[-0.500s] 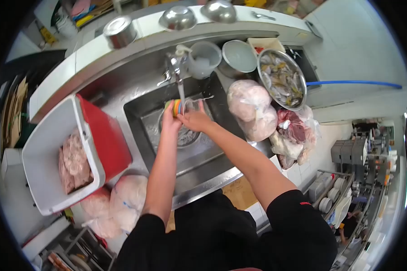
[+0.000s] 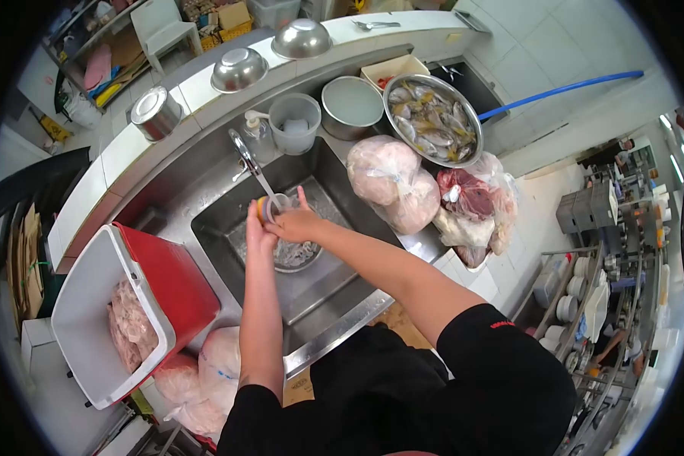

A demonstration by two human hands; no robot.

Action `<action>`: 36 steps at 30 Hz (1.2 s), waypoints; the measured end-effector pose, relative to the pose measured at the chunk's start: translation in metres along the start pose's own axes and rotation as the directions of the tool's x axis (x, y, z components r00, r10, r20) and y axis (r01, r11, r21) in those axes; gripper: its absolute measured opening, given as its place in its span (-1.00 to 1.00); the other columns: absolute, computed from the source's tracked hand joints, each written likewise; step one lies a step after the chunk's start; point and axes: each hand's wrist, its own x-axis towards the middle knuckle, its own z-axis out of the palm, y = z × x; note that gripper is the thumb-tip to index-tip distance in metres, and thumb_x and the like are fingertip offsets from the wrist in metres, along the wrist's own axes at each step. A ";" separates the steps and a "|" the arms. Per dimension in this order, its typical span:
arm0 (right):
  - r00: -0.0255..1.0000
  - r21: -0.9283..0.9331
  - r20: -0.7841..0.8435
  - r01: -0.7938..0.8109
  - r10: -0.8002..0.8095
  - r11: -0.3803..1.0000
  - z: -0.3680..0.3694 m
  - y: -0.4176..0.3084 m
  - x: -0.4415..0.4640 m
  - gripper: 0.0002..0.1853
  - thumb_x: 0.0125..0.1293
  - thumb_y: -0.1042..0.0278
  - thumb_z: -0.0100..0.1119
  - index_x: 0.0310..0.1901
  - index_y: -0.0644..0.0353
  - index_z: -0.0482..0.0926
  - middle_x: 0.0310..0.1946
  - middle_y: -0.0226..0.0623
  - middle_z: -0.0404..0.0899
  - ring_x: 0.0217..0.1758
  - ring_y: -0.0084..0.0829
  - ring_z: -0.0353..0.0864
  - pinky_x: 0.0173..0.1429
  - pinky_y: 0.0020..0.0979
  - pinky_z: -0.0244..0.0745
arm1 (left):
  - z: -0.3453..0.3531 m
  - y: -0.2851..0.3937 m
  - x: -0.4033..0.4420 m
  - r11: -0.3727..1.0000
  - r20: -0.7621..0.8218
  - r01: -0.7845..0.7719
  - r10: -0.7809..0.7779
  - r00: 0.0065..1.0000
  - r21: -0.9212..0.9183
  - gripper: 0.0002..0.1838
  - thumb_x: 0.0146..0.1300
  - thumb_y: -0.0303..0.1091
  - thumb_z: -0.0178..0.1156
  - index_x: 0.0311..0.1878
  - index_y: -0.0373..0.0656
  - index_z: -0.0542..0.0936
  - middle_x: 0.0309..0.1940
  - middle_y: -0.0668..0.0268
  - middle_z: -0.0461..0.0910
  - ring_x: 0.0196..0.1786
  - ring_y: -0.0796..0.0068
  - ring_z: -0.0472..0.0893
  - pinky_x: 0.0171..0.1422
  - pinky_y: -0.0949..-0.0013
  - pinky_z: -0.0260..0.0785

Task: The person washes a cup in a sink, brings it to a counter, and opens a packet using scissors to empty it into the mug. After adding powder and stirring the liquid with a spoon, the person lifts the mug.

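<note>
Under the running faucet point(image 2: 243, 152), my left hand point(image 2: 258, 232) is closed around a small colour-striped cup point(image 2: 266, 210). My right hand point(image 2: 295, 226) cups the other side of it, with one finger sticking up. Water falls onto the cup's mouth and between my hands. Below them, a round metal bowl point(image 2: 300, 266) with water in it sits in the steel sink point(image 2: 334, 285). My fingers partly hide the cup.
Left of the sink stands a red-and-white cooler point(image 2: 171, 277) holding bagged meat. To the right are bagged meat point(image 2: 391, 182) and a basin of fish point(image 2: 433, 121). A plastic tub point(image 2: 295, 125) and a pot point(image 2: 352, 106) stand behind. Upturned bowls point(image 2: 239, 70) line the ledge.
My view has turned, so the sink and hands appear farther left. The cup is tilted differently, its mouth now showing near the water stream. Both hands stay at it.
</note>
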 end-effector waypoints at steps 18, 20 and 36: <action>0.772 0.853 0.503 -0.368 0.389 -0.370 0.100 0.000 -0.128 -0.24 0.50 -0.41 -0.47 0.55 -0.10 0.11 0.58 -0.12 0.07 0.61 0.09 0.03 0.42 0.58 -0.29 | 0.091 -0.085 -0.165 -0.395 0.382 -0.214 0.416 0.825 0.893 -0.50 -0.04 -0.15 0.56 -0.01 -0.01 0.62 -0.03 0.11 0.51 0.05 -0.01 0.58 0.15 0.09 0.44; 0.804 0.861 0.473 -0.337 0.360 -0.380 0.094 0.003 -0.152 -0.22 0.49 -0.42 -0.43 0.55 -0.09 0.11 0.59 -0.11 0.02 0.63 0.14 -0.05 0.45 0.59 -0.40 | 0.101 -0.099 -0.180 -0.437 0.394 -0.205 0.403 0.826 0.876 -0.54 -0.03 -0.19 0.54 -0.04 -0.03 0.63 -0.02 0.11 0.52 0.04 0.00 0.59 0.15 0.10 0.44; 0.276 0.636 -0.536 0.753 0.798 0.168 -0.211 0.111 -0.615 -0.58 0.44 0.00 0.19 -0.17 0.28 0.71 -0.40 -0.33 0.66 -0.35 -0.65 0.58 -0.40 -0.50 0.48 | 0.448 -0.496 -0.313 -0.202 0.940 -0.939 0.258 0.225 0.280 -0.56 0.26 -0.35 0.40 0.15 -0.17 0.49 0.16 0.10 0.49 0.18 0.21 0.50 0.21 0.24 0.40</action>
